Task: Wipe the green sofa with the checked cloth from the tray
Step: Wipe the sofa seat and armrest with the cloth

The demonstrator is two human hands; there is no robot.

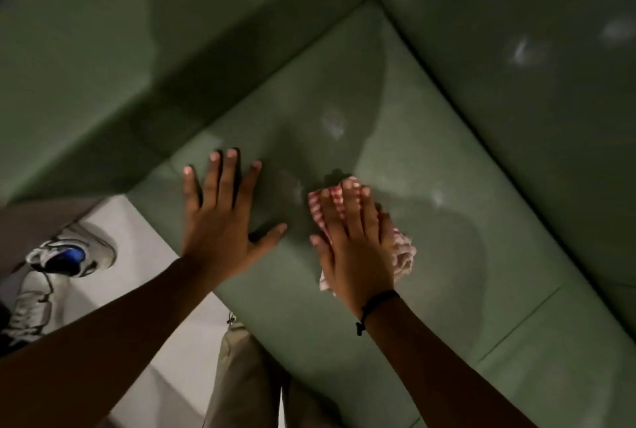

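The green sofa (430, 159) fills most of the view, its seat cushion running from the middle to the lower right. My right hand (354, 242) presses flat on the red-and-white checked cloth (401, 254), which is bunched on the seat under my palm and shows beside my fingers and wrist. My left hand (220, 217) lies flat on the seat just left of it, fingers spread, holding nothing. The tray is out of view.
The sofa's armrest (103, 59) rises at the left and its backrest (533, 66) at the right. A white-and-blue sneaker (72, 252) sits on the pale floor (144, 238) at lower left. My trouser leg (241, 376) is at the bottom.
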